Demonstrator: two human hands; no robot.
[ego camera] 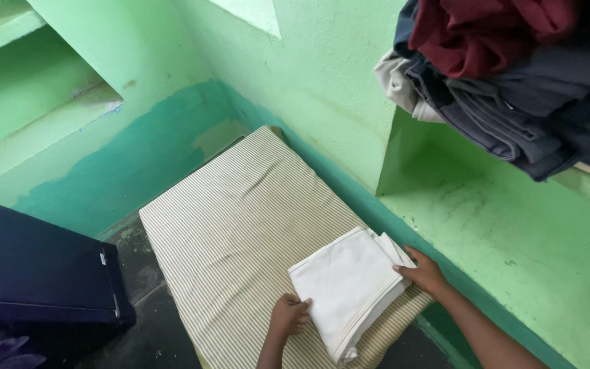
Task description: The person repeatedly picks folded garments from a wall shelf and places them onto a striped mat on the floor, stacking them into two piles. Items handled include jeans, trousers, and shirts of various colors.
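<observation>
A folded white cloth [349,290] lies on the near right part of a striped pad [240,225], close to the green wall [513,253]. The left hand [288,316] rests curled at the cloth's near left edge, fingers touching it; the right hand [423,273] presses flat on its far right corner. The hands are apart, one at each end, and neither is clamped around the cloth. Above right, a heap of clothes [513,82] in maroon, grey-blue and cream hangs over a ledge, sagging out above the wall. To the left a dark blue box [35,273] sits on the dark floor [145,321], near the pad but apart from it. The pad is thin-striped in cream and olive and lightly wrinkled; the cloth looks smooth, with stitched hems and several layers. The wall paint is patchy, darker teal low down. Both forearms are cut off by the bottom edge, and the heap by the top.
</observation>
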